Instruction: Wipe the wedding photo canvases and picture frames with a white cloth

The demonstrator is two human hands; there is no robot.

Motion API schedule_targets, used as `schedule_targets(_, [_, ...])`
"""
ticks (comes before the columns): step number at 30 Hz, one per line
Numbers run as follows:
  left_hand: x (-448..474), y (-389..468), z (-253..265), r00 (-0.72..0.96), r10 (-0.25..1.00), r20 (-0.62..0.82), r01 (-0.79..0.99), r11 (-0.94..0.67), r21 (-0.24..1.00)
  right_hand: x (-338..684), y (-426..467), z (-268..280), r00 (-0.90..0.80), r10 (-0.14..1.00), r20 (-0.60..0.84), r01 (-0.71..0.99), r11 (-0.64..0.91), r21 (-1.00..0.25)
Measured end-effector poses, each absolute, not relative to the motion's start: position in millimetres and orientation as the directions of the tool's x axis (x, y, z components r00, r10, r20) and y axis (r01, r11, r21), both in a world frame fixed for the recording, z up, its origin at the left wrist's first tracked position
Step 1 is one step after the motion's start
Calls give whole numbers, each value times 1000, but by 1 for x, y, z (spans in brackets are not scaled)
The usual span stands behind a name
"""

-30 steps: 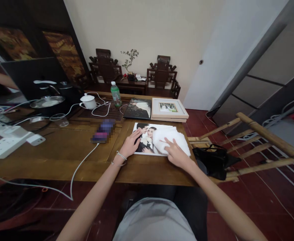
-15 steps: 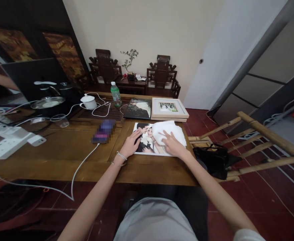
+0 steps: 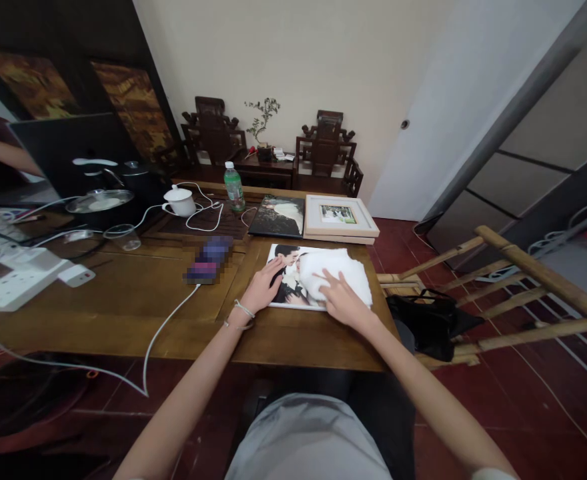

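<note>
A photo panel (image 3: 291, 290) with a printed picture of a couple lies flat on the wooden table in front of me. My left hand (image 3: 263, 285) rests on its left edge, open, with the fingers stretched out over the picture. A folded white cloth (image 3: 351, 270) covers the right part of the panel. Spread over the cloth's near left side, the fingers of my right hand (image 3: 341, 297) press down on it from above. Part of the picture is hidden beneath the cloth.
Behind the panel lie a dark photo panel (image 3: 278, 217) and stacked pale frames (image 3: 341, 217). A green bottle (image 3: 233, 187), lidded white cup (image 3: 179, 202), cabled phone (image 3: 208, 260) and power strip (image 3: 18, 280) stand leftward. A bamboo chair (image 3: 523, 267) holding a black bag (image 3: 426, 323) is right.
My right hand and the white cloth have shifted slightly left and nearer, covering more of the picture. My left hand keeps its place on the panel. The camera view has tilted a little.
</note>
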State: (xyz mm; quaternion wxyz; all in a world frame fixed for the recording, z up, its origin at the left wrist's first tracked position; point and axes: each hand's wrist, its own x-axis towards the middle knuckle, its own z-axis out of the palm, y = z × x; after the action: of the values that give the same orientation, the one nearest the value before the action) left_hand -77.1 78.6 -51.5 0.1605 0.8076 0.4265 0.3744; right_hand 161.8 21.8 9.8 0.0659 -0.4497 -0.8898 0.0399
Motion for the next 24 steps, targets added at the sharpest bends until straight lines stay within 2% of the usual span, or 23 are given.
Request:
schedule_targets(6, [-80, 80, -53, 365, 818, 445, 570, -574, 588, 144, 89, 11, -442, 889, 123, 886, 454, -95])
schedule_targets(9, [-80, 81, -55, 368, 815, 448, 574, -578, 580, 139, 81, 6, -493, 860, 133, 864, 502, -46])
schedule_targets(13, [-79, 81, -56, 371, 817, 441, 591, -574, 566, 139, 27, -2, -587, 802, 108, 805, 592, -24])
schedule_targets(19, [-78, 80, -54, 368, 814, 450, 590, -578, 563, 143, -45, 5, -688, 724, 47, 718, 689, -99])
schedule_targets(24, [-78, 82, -56, 362, 819, 446, 606, -570, 555, 142, -13, 13, -649, 760, 40, 748, 646, -154])
